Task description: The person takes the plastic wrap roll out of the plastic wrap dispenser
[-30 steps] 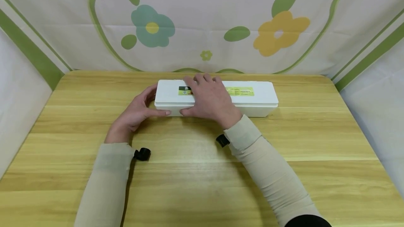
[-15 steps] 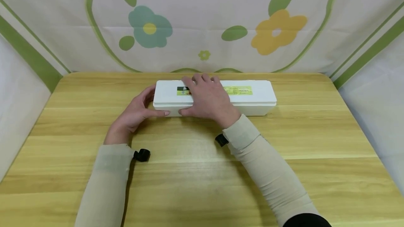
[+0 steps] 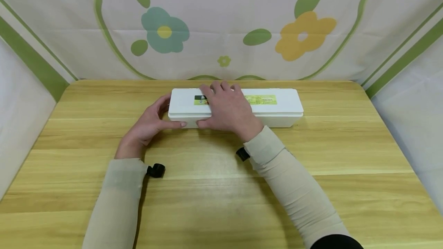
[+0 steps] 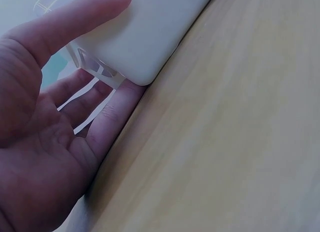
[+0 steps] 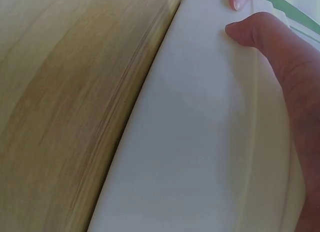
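A long white lidded box (image 3: 280, 121) lies near the far edge of the wooden table, with a yellow-green label (image 3: 264, 99) on its lid. At its left end my left hand (image 3: 148, 123) grips it, thumb on the front wall and fingers round the end. In the left wrist view, frame-like openings (image 4: 97, 62) show at that end, near the fingers. Across the lid, left of the middle, lies my right hand (image 3: 230, 108). Its fingers reach toward the far edge and its thumb (image 5: 245, 33) presses the front wall. Part of the label is hidden under this hand.
The wooden table (image 3: 207, 203) stretches toward me and to both sides. Behind it hangs a white cloth (image 3: 214, 14) with printed flowers, close to the box's back. Small black devices (image 3: 156, 170) are fixed at both sleeve cuffs.
Both hands keep their places on the box, and the lid stays down. Only the head view has shifted very slightly.
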Tool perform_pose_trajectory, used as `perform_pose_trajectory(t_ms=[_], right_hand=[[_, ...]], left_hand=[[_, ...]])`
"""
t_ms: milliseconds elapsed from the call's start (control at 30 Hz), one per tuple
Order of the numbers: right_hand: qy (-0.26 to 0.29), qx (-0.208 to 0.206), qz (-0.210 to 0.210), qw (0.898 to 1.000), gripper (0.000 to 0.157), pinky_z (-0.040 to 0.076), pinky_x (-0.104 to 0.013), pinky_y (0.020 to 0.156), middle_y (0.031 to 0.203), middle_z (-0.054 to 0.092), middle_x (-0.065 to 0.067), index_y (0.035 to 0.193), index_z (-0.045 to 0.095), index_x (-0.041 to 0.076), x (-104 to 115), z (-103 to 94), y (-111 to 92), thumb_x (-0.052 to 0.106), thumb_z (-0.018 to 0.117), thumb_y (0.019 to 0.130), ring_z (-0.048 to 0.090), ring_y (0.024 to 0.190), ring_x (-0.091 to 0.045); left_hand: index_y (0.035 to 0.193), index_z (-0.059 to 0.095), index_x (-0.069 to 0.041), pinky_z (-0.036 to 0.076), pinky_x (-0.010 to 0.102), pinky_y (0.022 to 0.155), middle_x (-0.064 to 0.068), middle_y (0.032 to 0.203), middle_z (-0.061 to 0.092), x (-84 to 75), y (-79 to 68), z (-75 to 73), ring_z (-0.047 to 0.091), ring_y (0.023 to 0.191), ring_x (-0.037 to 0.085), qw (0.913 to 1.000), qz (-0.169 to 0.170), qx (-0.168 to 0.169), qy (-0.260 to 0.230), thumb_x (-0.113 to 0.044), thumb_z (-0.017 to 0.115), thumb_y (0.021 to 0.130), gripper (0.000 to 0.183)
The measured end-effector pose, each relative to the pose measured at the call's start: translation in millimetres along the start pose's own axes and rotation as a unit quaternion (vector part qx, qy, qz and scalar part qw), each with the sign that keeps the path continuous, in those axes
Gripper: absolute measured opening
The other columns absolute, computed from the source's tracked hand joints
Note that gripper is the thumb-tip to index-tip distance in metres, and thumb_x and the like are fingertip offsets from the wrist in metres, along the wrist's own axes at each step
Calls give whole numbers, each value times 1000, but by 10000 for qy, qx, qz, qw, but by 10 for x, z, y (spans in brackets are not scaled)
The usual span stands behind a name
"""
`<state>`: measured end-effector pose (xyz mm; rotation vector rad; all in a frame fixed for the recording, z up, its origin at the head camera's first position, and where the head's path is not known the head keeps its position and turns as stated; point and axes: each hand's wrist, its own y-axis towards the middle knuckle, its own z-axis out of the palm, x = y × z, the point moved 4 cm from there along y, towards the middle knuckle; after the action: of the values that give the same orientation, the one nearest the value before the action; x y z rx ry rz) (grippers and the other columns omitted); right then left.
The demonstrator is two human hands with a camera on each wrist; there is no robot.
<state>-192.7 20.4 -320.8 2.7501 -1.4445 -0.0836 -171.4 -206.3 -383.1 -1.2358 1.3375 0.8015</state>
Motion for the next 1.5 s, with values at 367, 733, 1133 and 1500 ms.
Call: perform_pose_trajectory(t_ms=[367,733,1133,1500], right_hand=[[-378,-197,-185,9989,93,50,-55,103,140,61,-13,151,46,12,26,-14,-13,75,65,86,59,129,-35],[-406,-309,-223,9985,93,53,-53,100,140,64,-14,151,48,11,24,-15,1,73,65,85,62,128,-36],[-104,-108,29,9999,94,50,-53,106,136,65,-12,143,49,12,-2,-13,20,82,66,83,63,128,-31],[-282,-411,522,9974,97,46,-62,98,135,61,-13,146,53,24,42,-37,-57,93,62,80,57,124,-38]], left_hand=[[166,40,-27,35,41,118,2,161,48,-15,5,0,44,143,22,10000,37,-61,32,-7,92,84,99],[165,40,-26,36,41,118,1,161,49,-43,-7,5,45,143,22,9999,32,-108,72,-5,91,84,98],[166,39,-25,33,43,121,0,161,49,-27,-4,-9,44,145,22,9999,29,-152,35,-5,92,83,100],[170,32,-23,28,51,128,4,168,42,-43,-12,-1,37,152,26,10000,-30,-2,56,-7,91,86,103]])
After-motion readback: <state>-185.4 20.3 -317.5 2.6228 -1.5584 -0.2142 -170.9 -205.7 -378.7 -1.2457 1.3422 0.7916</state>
